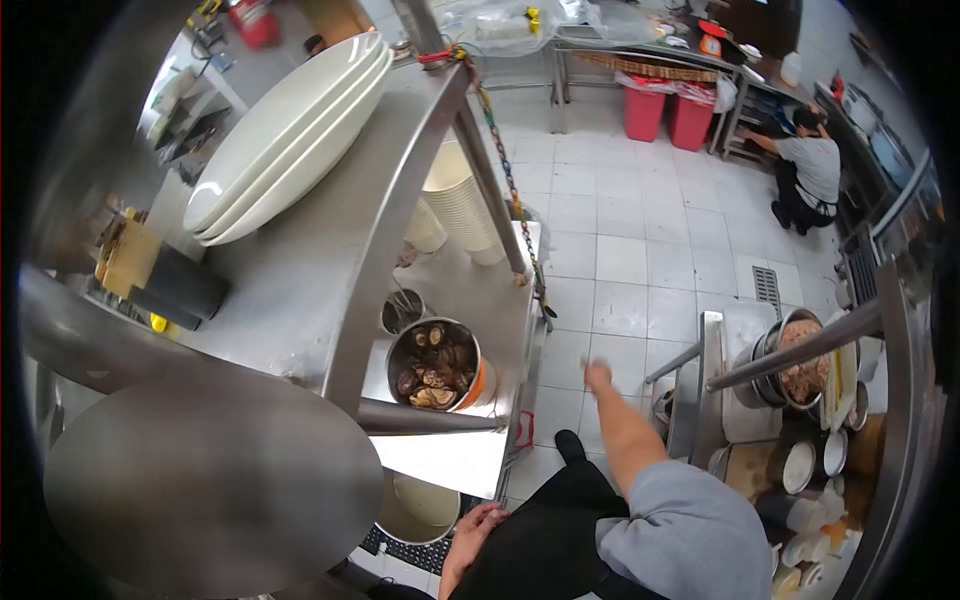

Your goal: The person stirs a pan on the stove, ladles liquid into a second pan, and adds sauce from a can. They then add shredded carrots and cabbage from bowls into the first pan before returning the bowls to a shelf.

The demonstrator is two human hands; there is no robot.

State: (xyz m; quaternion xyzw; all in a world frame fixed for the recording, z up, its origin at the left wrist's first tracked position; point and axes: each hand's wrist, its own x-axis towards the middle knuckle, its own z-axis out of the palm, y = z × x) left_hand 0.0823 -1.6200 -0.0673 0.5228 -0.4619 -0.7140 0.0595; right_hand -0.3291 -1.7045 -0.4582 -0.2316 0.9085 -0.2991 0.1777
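My right hand (597, 376) is stretched forward over the tiled floor, apart from any object. Motion blur smears its fingers, and nothing held can be made out. Low down, my left hand (478, 528) lies against my black apron (540, 545) with its fingers curled together; whatever may be inside them is hidden. Close to that hand is a large metal pot (420, 508) under the steel counter (375, 300). On the lower shelf, a metal container of dark mushroom-like pieces (436, 365) stands beside a smaller container with utensils (402, 312).
White oval plates (290, 140) are stacked on the upper shelf, above tall stacked cups (462, 205). At right, a rack holds a bowl of pinkish food (803, 360) and several tubs. A co-worker (808, 170) crouches near red bins (665, 115). A blurred grey oval covers the lower left.
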